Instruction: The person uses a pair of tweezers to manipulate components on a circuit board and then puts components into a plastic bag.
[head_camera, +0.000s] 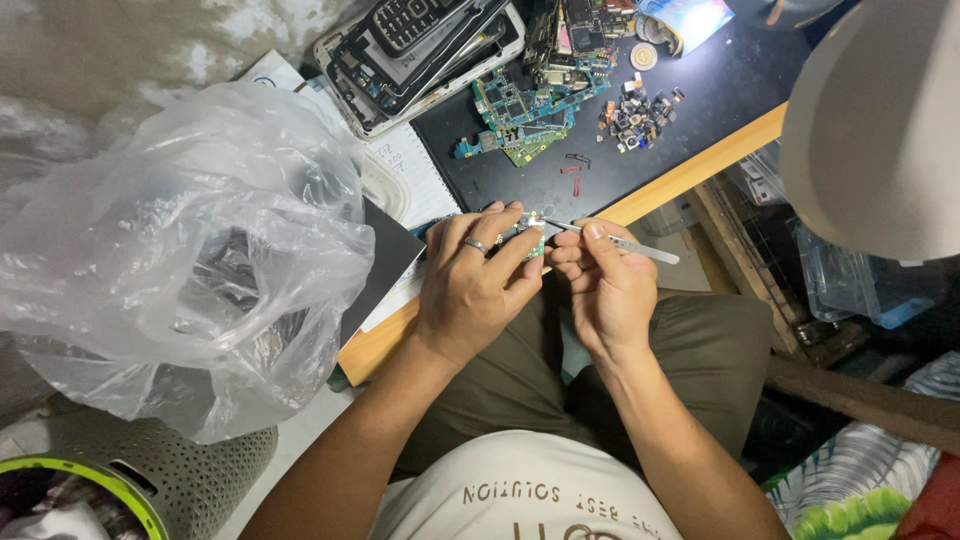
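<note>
My left hand (472, 285), with a ring on one finger, grips a small green circuit board (533, 240) just over the front edge of the desk. My right hand (604, 282) pinches silver metal tweezers (625, 245), whose tip touches the top of that board. Both hands sit close together above my lap in olive trousers.
A dark mat (690, 100) on the wooden desk carries a pile of green circuit boards (525, 115), a heap of small parts (638, 115) and stacked phone casings (420, 55). A large clear plastic bag (190, 260) lies left, over a notebook (410, 170). A grey lamp shade (880, 130) hangs right.
</note>
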